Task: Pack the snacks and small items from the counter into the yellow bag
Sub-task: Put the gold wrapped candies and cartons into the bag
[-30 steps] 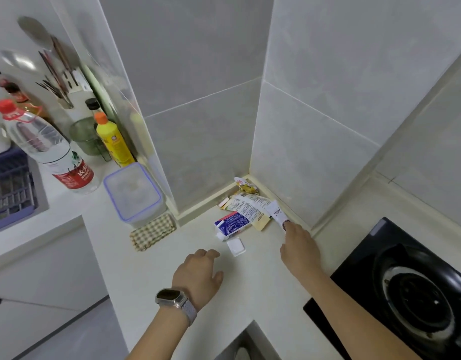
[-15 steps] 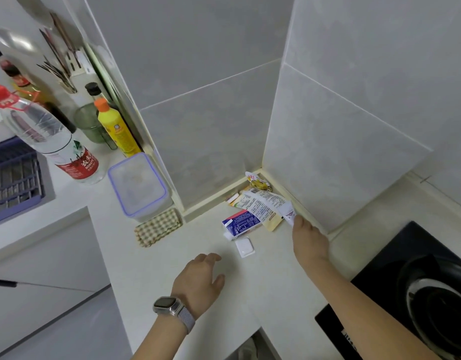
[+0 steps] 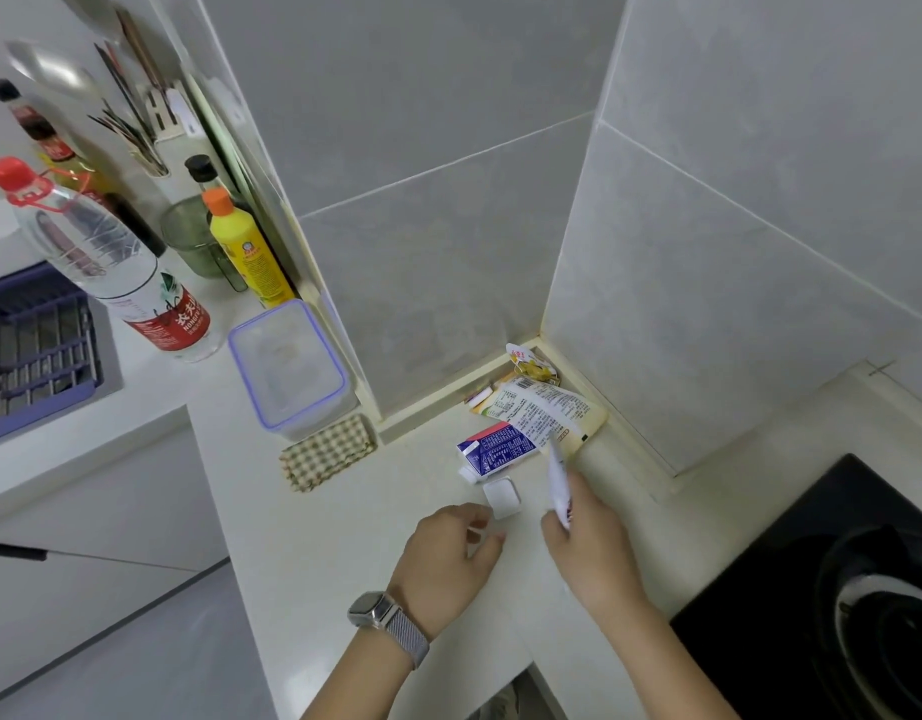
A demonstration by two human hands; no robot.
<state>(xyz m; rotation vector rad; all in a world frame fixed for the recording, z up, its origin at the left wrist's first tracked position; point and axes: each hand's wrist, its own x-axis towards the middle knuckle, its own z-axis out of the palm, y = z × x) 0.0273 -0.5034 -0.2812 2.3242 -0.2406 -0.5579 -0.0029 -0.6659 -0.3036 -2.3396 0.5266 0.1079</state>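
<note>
On the table (image 3: pixel 344 537), the right hand (image 3: pixel 588 548) grips a white packet (image 3: pixel 557 478); the left hand (image 3: pixel 448 558) looks loosely open beside a small white square (image 3: pixel 502 497). Hold tight and lift slowly.

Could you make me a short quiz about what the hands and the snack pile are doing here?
1. True or false: the right hand holds a thin white packet.
2. Which lies nearest the left hand? A) water bottle B) small white square C) yellow bottle
3. Fill in: the blue carton lies on the ____.

Key: 1 true; 2 B; 3 counter.
</note>
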